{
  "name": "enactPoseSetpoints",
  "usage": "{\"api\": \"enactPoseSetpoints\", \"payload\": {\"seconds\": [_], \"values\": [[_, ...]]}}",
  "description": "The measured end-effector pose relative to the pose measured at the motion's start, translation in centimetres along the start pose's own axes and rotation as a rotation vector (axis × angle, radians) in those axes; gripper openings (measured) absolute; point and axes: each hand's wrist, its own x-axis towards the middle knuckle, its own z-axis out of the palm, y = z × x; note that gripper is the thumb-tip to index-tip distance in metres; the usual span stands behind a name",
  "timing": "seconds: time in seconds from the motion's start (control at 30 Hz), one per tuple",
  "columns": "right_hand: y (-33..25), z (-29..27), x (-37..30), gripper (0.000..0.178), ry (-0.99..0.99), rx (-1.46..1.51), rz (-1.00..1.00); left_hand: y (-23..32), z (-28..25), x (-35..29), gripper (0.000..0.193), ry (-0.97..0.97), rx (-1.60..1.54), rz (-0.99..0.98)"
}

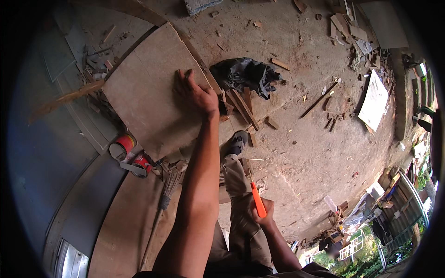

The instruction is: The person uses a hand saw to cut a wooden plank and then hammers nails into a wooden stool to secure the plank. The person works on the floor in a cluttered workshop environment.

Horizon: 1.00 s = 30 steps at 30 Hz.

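Observation:
A large tan wooden board lies raised off the ground, ahead and to the left. My left hand rests palm down near its right edge, fingers spread. My right hand, lower and apart from the board, is closed round the orange handle of what looks like a handsaw. Its narrow blade points forward beside my leg, seen nearly edge-on, and its teeth cannot be made out. Just right of the board, several wood strips lean or lie by a crumpled black plastic sheet.
My shoe stands on the dirt floor beside the board. Two red cans and a broom are at left. A white panel and wood scraps lie at right. A grey panel borders the far left.

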Motion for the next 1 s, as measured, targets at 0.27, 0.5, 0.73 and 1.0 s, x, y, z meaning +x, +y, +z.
{"api": "enactPoseSetpoints", "payload": {"seconds": [0.27,0.5,0.73,1.0], "values": [[-9.6,4.9,19.8,0.013,0.161,0.004,-0.104,-0.6,0.2,0.1,0.053,-0.091,-0.080,0.031],[-3.3,2.0,2.1,0.008,0.048,0.032,-0.009,-1.7,0.2,0.1,0.044,-0.038,0.016,0.047],[-8.1,3.2,14.3,0.013,0.119,0.029,0.007,-2.4,0.0,0.4,0.042,-0.142,0.064,0.057],[-5.2,3.0,8.5,0.011,0.079,-0.042,-0.127,-3.0,0.4,0.1,0.050,-0.059,-0.096,0.046]]}}
